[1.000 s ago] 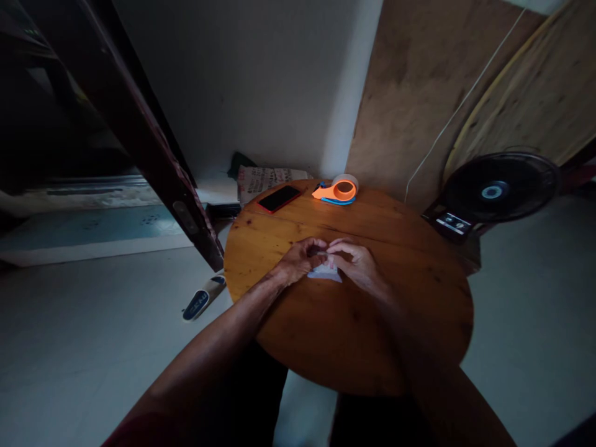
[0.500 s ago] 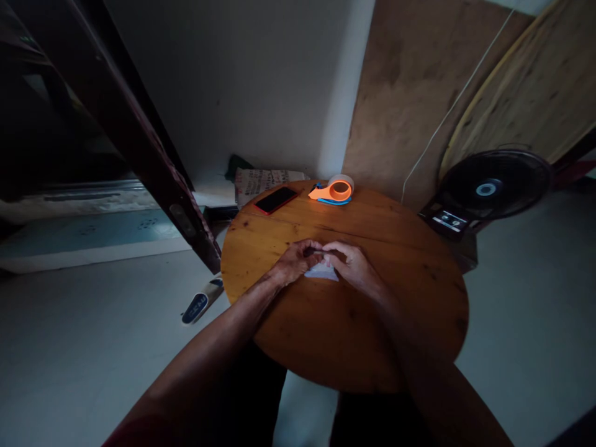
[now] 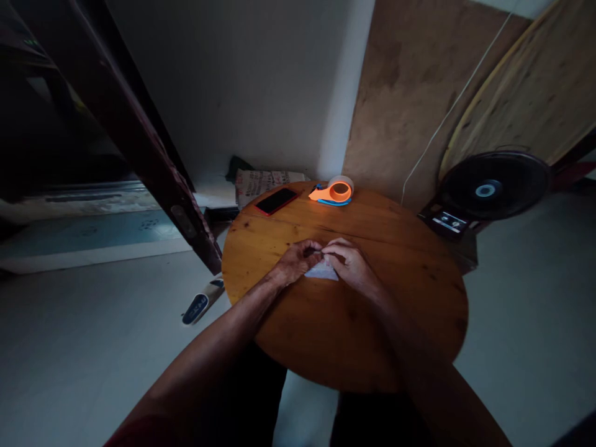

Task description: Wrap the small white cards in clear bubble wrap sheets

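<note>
Both hands meet over the middle of the round wooden table (image 3: pixel 354 335), at a small pale, thin sheet (image 3: pixel 321 271) that looks like a little plastic bag. My left hand (image 3: pixel 298 259) pinches its far left edge between thumb and curled fingers. From the other side, my right hand (image 3: pixel 348 262) grips the far right edge the same way, fingertips close to those of the left. The sheet's near edge shows below the thumbs, over the tabletop. Its top part is hidden by my fingers.
At the table's far edge lie an orange tape dispenser (image 3: pixel 330 192) with a tape roll and a red-edged phone (image 3: pixel 276 201). A black fan (image 3: pixel 488 186) stands to the right. A white-and-blue object (image 3: pixel 198 305) is on the floor at left, near a dark door frame (image 3: pixel 153 143).
My right hand's fingers have shifted slightly at the sheet's top edge. My left hand stays almost still, and the other things have not moved.
</note>
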A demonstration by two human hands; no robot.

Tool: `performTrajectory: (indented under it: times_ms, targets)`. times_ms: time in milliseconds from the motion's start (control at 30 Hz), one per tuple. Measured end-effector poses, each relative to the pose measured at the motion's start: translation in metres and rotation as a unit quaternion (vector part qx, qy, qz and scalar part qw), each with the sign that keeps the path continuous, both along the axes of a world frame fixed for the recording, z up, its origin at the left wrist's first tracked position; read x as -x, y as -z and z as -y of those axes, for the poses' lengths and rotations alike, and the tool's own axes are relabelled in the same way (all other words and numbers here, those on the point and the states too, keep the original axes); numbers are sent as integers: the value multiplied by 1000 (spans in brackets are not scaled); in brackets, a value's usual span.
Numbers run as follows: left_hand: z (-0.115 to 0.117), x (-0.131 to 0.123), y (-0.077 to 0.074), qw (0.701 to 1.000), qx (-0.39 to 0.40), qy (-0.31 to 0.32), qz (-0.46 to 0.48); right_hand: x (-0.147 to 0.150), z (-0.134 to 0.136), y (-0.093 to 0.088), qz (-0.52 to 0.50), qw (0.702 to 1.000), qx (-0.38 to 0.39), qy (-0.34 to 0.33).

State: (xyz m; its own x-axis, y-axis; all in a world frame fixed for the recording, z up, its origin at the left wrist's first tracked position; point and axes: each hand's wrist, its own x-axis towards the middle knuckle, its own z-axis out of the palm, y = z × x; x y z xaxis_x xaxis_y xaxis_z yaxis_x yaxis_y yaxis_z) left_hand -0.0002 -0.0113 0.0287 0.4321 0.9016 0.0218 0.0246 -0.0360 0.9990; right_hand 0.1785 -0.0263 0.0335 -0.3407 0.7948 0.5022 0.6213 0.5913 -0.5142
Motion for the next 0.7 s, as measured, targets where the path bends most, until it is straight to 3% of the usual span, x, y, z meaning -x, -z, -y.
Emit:
performTrajectory:
  times_ms: [300,567,700]
  targets:
    - [-1,0,1,1000,-11,1,1,-2,-1,3,-2,1000,26,12]
    - [0,1,2,1000,-8,-1,0,-8,2,-13,-25,1000,-9,15]
    - [-3,1,5,1000,-18,-10,-1,-7,1,-7,-16,1000,2,15]
